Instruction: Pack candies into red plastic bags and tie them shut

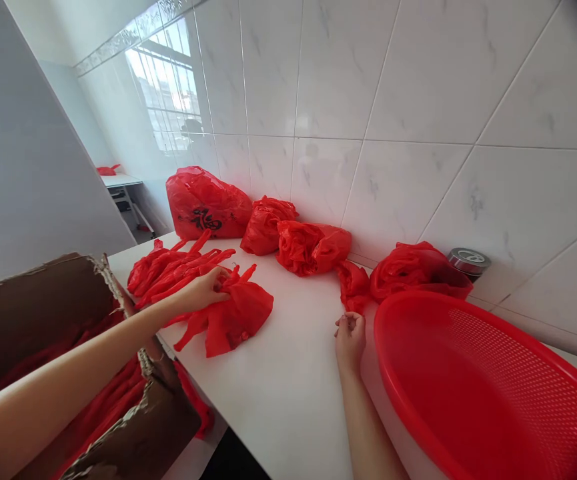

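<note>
On the left side of the white table, my left hand (pixel 212 288) is closed, pinching the upper part of a thin red plastic bag (pixel 241 313) whose body spreads over the tabletop. Under and behind that hand lies a loose pile of similar red bags (pixel 161 267) with their handles sticking out. My right hand (pixel 351 333) is above the table near the basket, its fingers curled together. A crumpled red bag (pixel 354 283) lies just beyond its fingertips; whether they touch it, or hold anything small, I cannot tell.
A red perforated basket (pixel 393 373) stands at the right. Along the tiled wall are a bulging printed red bag (pixel 208 203), bundled bags (pixel 313 247), another bundle (pixel 413 273) and a tape roll (pixel 469 260). At left, an open cardboard box (pixel 158 413) holds red bags.
</note>
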Action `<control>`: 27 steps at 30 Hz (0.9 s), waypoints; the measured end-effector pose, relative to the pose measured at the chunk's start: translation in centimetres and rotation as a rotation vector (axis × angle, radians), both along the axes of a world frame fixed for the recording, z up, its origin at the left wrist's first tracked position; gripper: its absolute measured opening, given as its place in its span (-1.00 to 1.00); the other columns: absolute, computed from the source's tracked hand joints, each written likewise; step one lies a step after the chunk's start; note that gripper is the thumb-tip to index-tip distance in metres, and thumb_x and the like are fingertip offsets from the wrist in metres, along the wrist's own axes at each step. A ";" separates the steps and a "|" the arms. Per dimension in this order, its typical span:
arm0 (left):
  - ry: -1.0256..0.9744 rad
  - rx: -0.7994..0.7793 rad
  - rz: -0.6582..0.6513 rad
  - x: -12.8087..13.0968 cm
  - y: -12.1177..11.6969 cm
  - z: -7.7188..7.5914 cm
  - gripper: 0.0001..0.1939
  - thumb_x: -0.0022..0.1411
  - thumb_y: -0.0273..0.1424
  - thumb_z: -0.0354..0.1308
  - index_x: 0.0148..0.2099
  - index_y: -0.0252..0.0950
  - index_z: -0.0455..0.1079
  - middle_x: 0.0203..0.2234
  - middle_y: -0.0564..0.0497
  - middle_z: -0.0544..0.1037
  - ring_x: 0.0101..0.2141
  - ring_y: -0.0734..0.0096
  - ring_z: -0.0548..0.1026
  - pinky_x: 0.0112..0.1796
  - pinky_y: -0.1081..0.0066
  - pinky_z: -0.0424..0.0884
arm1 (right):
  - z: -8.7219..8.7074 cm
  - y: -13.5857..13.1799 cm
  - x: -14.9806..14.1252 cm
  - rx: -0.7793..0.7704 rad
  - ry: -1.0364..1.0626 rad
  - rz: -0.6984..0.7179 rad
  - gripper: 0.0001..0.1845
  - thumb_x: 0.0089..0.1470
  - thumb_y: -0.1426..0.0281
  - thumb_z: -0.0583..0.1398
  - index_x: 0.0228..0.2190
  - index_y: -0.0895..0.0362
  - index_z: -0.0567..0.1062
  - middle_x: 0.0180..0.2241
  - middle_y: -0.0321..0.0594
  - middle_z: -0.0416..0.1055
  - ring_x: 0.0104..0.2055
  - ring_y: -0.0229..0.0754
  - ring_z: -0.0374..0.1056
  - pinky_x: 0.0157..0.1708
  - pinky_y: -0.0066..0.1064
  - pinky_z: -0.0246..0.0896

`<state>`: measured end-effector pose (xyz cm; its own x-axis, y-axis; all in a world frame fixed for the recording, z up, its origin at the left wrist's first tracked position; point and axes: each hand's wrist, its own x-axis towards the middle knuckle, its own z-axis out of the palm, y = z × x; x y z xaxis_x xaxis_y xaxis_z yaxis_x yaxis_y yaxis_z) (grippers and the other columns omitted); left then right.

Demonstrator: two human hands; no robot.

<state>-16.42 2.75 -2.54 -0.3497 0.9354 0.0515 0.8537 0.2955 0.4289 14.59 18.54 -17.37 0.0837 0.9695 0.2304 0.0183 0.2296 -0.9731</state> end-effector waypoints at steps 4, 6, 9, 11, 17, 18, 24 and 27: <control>0.000 0.003 0.068 -2.4 -0.2 -0.1 -0.39 0.07 -0.14 0.10 0.14 -0.27 0.23 -0.35 0.00 0.52 -0.29 0.20 0.50 -0.31 0.38 0.33 | -0.1 0.1 -0.1 0.001 -0.004 -0.002 -0.69 0.08 0.12 0.08 -0.29 0.10 0.29 -0.48 -0.29 0.37 -0.57 -0.28 0.23 -0.55 -0.46 0.15; 0.020 -0.037 0.125 -2.8 -0.4 -0.9 -0.34 0.05 -0.09 0.10 0.16 -0.30 0.23 -0.28 -0.08 0.55 -0.24 0.13 0.51 -0.28 0.36 0.35 | -0.1 0.1 -0.1 0.005 -0.011 -0.002 -0.71 0.08 0.14 0.08 -0.29 0.10 0.29 -0.48 -0.28 0.38 -0.56 -0.27 0.24 -0.54 -0.45 0.15; 0.026 -0.102 0.130 -2.1 -0.7 -2.3 -0.27 0.02 -0.08 0.13 0.19 -0.34 0.21 -0.16 -0.18 0.55 -0.16 0.03 0.52 -0.20 0.29 0.38 | -0.2 -0.1 0.0 0.010 -0.025 0.001 -0.73 0.08 0.16 0.07 -0.28 0.10 0.29 -0.47 -0.28 0.38 -0.55 -0.26 0.24 -0.53 -0.45 0.15; 0.031 -0.120 0.115 -1.3 -0.9 -2.9 -0.28 0.05 -0.11 0.10 0.22 -0.33 0.18 -0.10 -0.22 0.53 -0.11 -0.01 0.50 -0.16 0.24 0.37 | -0.2 -0.1 0.1 0.013 -0.035 0.006 -0.73 0.09 0.16 0.07 -0.28 0.10 0.29 -0.47 -0.28 0.37 -0.55 -0.26 0.25 -0.51 -0.44 0.15; 0.227 -0.028 0.093 2.4 -1.2 -1.9 -0.29 0.15 -0.22 0.00 0.33 -0.26 0.03 0.18 -0.29 0.26 0.12 -0.13 0.29 0.03 0.03 0.23 | -0.2 0.6 -0.5 0.046 -0.063 -0.009 -0.75 0.10 0.18 0.03 -0.29 0.10 0.27 -0.47 -0.26 0.37 -0.47 -0.20 0.30 -0.45 -0.41 0.20; 0.269 0.022 0.054 3.5 -1.0 -1.6 -0.31 0.17 -0.21 -0.02 0.33 -0.21 0.02 0.21 -0.25 0.22 0.14 -0.14 0.25 0.05 -0.02 0.19 | 0.0 0.3 -0.7 0.059 -0.070 -0.019 -0.77 0.09 0.19 0.03 -0.30 0.09 0.27 -0.47 -0.25 0.37 -0.46 -0.19 0.31 -0.44 -0.40 0.21; 0.010 0.233 -0.371 9.7 3.0 -2.3 -0.41 0.15 -0.10 0.05 0.23 0.01 0.16 0.14 -0.02 0.34 0.16 0.04 0.28 0.11 0.11 0.25 | 6.6 -6.1 -1.1 0.254 -0.156 0.136 -0.83 0.07 0.38 0.04 -0.27 0.06 0.37 -0.47 -0.34 0.44 -0.54 -0.29 0.33 -0.54 -0.51 0.22; -0.168 0.117 -0.513 12.5 6.7 -3.9 -0.39 0.13 -0.04 0.06 0.23 0.02 0.16 0.16 -0.04 0.33 0.12 0.03 0.34 0.07 0.11 0.32 | 13.6 -9.2 2.9 0.689 -0.379 0.252 -0.79 0.09 0.37 0.11 -0.19 0.03 0.41 -0.30 -0.27 0.50 -0.35 -0.26 0.41 -0.29 -0.44 0.31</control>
